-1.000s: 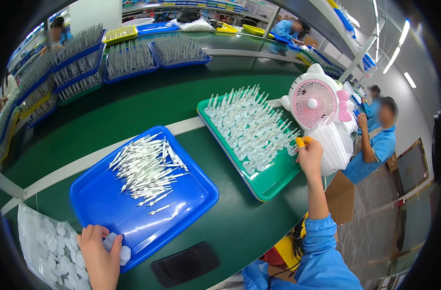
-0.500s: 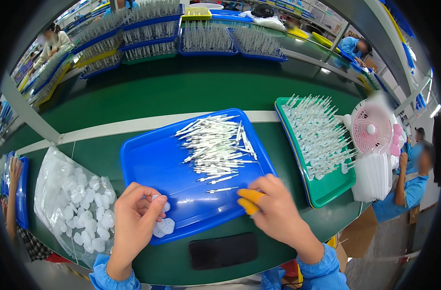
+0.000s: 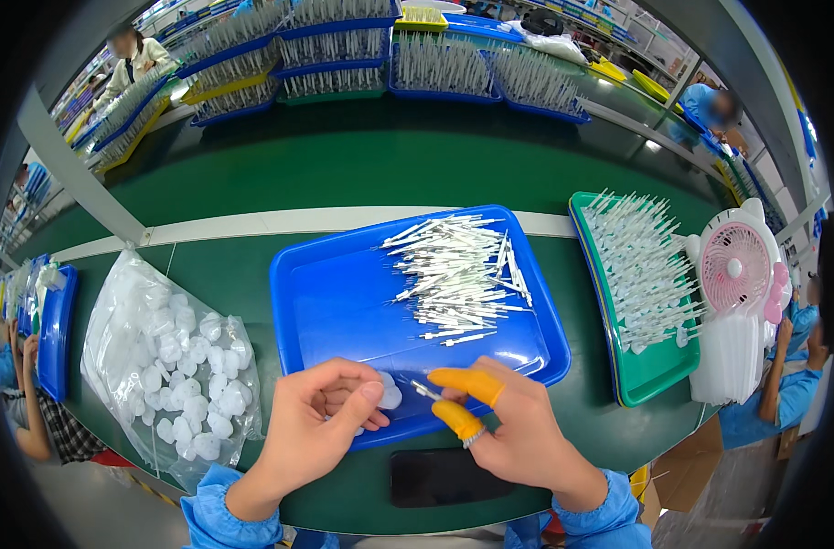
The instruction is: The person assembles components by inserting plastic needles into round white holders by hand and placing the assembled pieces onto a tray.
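My left hand (image 3: 318, 428) hovers over the near edge of a blue tray (image 3: 335, 302) and pinches small white round caps (image 3: 389, 395) between thumb and fingers. My right hand (image 3: 513, 435), with orange finger cots on thumb and forefinger, pinches one thin white stick (image 3: 425, 390) whose tip points at the caps. Both hands nearly touch. A loose pile of the same white sticks (image 3: 458, 279) lies in the tray's far right half.
A clear bag of white caps (image 3: 175, 361) lies left of the tray. A green tray (image 3: 650, 380) with upright sticks stands to the right, beside a pink fan (image 3: 735, 265). A black phone (image 3: 444, 476) lies at the table edge. Other people sit around.
My right hand came back from the green tray to the blue tray and took hold of a stick. My view swung left, and both hands drew together.
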Available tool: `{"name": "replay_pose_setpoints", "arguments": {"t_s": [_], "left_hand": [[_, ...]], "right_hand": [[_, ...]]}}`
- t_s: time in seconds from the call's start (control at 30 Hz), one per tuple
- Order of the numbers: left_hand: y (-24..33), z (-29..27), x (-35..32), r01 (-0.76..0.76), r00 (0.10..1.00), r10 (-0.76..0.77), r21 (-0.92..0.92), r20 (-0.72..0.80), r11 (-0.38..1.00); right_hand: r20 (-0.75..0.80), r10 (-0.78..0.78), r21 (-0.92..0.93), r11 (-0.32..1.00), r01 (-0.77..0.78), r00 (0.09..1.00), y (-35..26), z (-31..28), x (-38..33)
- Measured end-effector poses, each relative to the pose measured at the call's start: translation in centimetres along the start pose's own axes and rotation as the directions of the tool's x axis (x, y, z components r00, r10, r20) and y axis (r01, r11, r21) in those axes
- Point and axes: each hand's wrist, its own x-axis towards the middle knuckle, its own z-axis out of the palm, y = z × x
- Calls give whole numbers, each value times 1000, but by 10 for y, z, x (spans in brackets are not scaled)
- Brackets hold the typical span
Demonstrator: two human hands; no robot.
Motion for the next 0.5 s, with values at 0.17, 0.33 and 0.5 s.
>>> {"name": "replay_pose_setpoints", "arguments": {"t_s": [0.17, 0.33, 0.5], "left_hand": [[-5, 15, -3, -40, 999, 44, 175, -16, 984], [-11, 19, -4, -33, 999, 34, 202, -4, 979], [-18, 19, -2, -200, 978, 210, 328, 6, 923]], "right_hand": [[60, -106, -37, 993, 108, 993, 6, 1, -9], [184, -158, -143, 972, 185, 970, 11, 1, -11], [173, -130, -111, 982, 150, 976, 16, 3, -13]]}}
